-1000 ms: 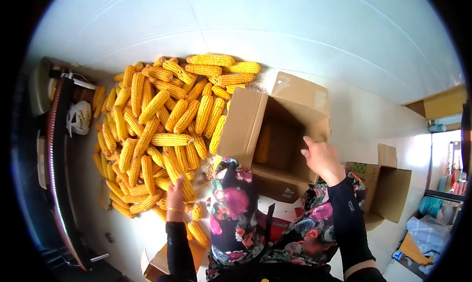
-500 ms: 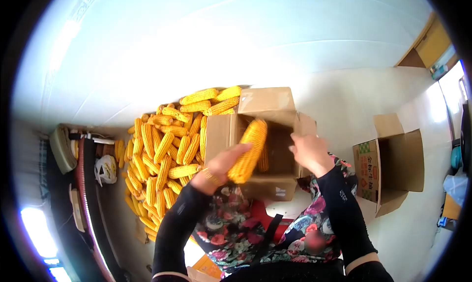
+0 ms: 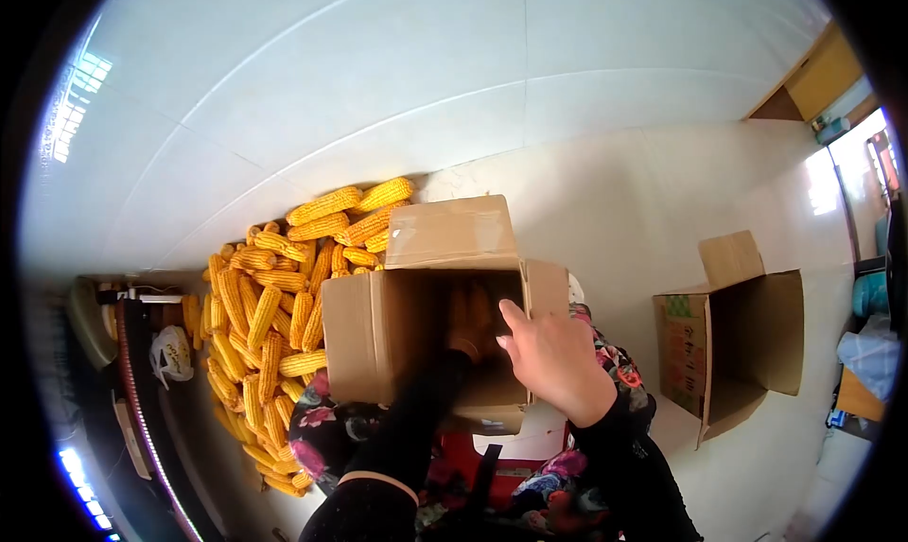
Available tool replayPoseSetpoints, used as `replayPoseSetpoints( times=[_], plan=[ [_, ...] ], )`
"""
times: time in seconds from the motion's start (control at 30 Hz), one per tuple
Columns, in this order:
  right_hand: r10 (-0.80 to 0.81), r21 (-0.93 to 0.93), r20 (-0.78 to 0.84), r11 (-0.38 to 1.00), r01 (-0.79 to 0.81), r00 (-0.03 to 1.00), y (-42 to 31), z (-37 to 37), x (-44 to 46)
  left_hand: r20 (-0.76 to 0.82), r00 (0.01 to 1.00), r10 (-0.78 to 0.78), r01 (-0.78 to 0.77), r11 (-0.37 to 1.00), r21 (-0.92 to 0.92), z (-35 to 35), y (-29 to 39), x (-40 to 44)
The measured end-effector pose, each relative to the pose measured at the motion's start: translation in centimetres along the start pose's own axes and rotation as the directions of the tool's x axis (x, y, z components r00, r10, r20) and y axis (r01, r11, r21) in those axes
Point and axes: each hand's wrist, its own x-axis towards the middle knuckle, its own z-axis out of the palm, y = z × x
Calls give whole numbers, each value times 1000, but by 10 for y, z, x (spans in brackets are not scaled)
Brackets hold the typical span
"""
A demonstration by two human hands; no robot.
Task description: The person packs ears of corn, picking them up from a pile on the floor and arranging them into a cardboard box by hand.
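Note:
An upright cardboard box (image 3: 454, 235) stands before me with its flaps folded out. My left hand (image 3: 467, 338) reaches down inside it, in deep shadow. Dim orange-brown shapes are at its fingers, and I cannot make out whether it holds an ear of corn there. My right hand (image 3: 558, 360) is over the box's right wall, in front of the right flap (image 3: 547, 288). Its fingers are curled, the index finger less so, and anything in them is hidden. Left of the box lies a big heap of yellow corn ears (image 3: 265, 317).
A second open cardboard box (image 3: 683, 353) with printed writing lies on its side on the floor at right. A white plastic bag (image 3: 171, 355) and a dark piece of furniture (image 3: 142, 400) are at left. A pale wall (image 3: 378, 78) rises behind the heap.
My left hand, which held an ear of corn above the box, has gone down into it. My right hand stays by the box's right side. The view has shifted.

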Motion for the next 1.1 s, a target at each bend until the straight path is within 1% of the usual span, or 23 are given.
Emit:
replayPoseSetpoints(
  times=[0.03,0.07,0.1,0.17,0.2,0.23,0.27,0.37,0.4,0.43,0.47,0.53,0.6,0.67,0.73,0.8,0.83,0.87,0.93,0.97,1.0,1.07,1.1],
  plan=[
    [30,15,24,999,-30,999,0,-2,2,-161,987,-7,47,968,248,5,-1,7],
    [57,30,45,998,-58,997,-1,-3,4,-319,948,26,134,873,470,6,-2,11],
    [55,29,46,998,-56,997,-1,-3,4,-319,947,24,135,874,467,16,-7,16],
    [54,0,55,999,-54,997,-1,0,5,-501,865,-28,211,926,312,42,-21,28],
    [49,-2,52,999,-49,997,-1,2,5,-506,862,-30,215,926,310,43,-21,27],
    [69,-10,56,998,-69,996,1,4,6,-393,917,-65,224,900,374,22,-12,14],
    [86,-14,62,996,-85,994,2,4,7,-327,940,-99,212,920,330,6,-8,5],
    [113,-8,83,994,-113,990,5,4,9,-190,965,-178,169,983,-65,-37,5,-35],
    [110,-35,78,994,-108,991,6,4,10,141,985,-104,125,980,-154,-84,19,-71],
    [98,-40,34,994,-97,995,9,8,9,-201,980,-10,-11,995,-102,-71,14,-87],
    [83,-45,-13,995,-83,996,13,14,11,-405,914,17,-89,983,-161,-73,19,-112],
    [106,-45,-4,993,-106,994,18,19,11,-664,746,41,-264,935,-238,-77,32,-159],
    [121,-26,26,992,-121,992,21,23,12,-823,568,2,-309,927,-211,-60,48,-199],
    [138,-74,67,988,-133,988,23,26,14,-860,510,-19,-231,960,-158,-31,67,-242],
    [139,-89,91,987,-131,986,21,25,11,-832,550,-71,-154,971,-185,3,85,-278],
    [104,-85,109,992,-95,989,28,35,7,-786,613,-87,-190,949,-253,50,90,-299],
    [121,-115,181,988,-101,976,30,33,7,-776,630,-23,-244,943,-226,64,91,-310],
    [116,-116,176,989,-96,978,31,31,4,-781,625,-23,-243,944,-223,81,89,-315],
    [118,-175,198,981,-83,973,33,29,6,-569,800,190,-336,928,-163,100,78,-317],
    [122,-128,155,987,-102,980,32,29,4,-525,822,218,-356,918,-176,105,77,-320],
    [110,-133,159,987,-90,981,33,29,2,-533,820,207,-351,918,-183,111,77,-322],
    [47,-25,89,999,-45,995,35,30,-1,-336,927,169,-227,964,-140,108,81,-328],
    [42,-22,86,999,-41,995,37,31,-2,-327,929,173,-216,971,-103,109,81,-328]
  ],
)
